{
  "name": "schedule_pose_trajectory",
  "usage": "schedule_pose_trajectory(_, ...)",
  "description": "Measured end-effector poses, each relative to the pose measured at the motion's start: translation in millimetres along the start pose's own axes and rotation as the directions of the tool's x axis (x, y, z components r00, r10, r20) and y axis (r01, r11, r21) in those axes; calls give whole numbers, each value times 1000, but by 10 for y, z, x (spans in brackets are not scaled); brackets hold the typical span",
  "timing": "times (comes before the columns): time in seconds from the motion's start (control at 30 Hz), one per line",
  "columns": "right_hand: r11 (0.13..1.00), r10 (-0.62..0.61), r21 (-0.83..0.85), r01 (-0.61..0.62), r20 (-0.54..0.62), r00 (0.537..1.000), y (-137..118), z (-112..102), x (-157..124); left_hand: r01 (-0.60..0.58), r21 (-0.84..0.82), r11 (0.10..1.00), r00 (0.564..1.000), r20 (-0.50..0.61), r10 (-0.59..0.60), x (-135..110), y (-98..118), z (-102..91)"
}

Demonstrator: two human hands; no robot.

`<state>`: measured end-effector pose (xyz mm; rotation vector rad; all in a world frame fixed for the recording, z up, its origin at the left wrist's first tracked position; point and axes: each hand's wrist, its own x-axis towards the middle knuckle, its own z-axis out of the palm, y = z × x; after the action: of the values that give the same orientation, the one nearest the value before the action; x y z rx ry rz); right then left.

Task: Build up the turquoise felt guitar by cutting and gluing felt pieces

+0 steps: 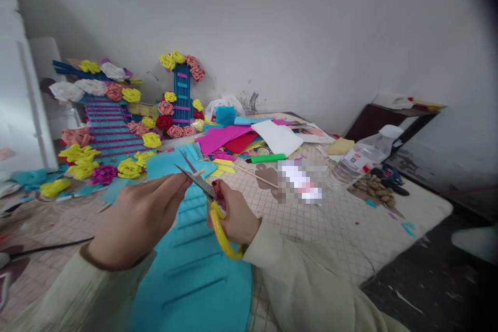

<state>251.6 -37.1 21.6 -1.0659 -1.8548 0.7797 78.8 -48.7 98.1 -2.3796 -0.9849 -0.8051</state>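
Observation:
In my right hand [237, 218] is a pair of scissors [221, 231] with yellow handles, its blades spread apart and pointing up to the left. A small dark red patch shows by the right thumb. My left hand [136, 218] is closed in a pinch beside the blades. From its fingertips sticks out the pale end of a wooden stick [199, 172], between or just behind the blades; I cannot tell which. Below both hands lies a large turquoise piece [194, 290] with a rounded lower end and several dark slanting strips across it.
Two flower-trimmed turquoise pieces [112, 132] [181, 91] lean at the back left. Coloured paper [221, 137], a green marker [268, 158] and another thin stick [254, 175] lie behind the hands. A plastic bottle [363, 158] and peanuts [373, 189] are on the right.

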Motion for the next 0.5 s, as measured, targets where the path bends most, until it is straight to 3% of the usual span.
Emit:
schedule_pose_trajectory(0.17,1000,-9,-23,9,5,1000,8,-25,7,-25,0,1000,999,-27,25,34,-4,-23)
schedule_pose_trajectory(0.37,993,-67,-107,56,-111,992,11,-34,15,-23,-11,1000,994,-104,22,27,48,-13)
schedule_pose_trajectory(0.5,989,-96,-125,81,-125,987,8,-43,10,-15,-20,1000,991,-132,12,1,70,-14)
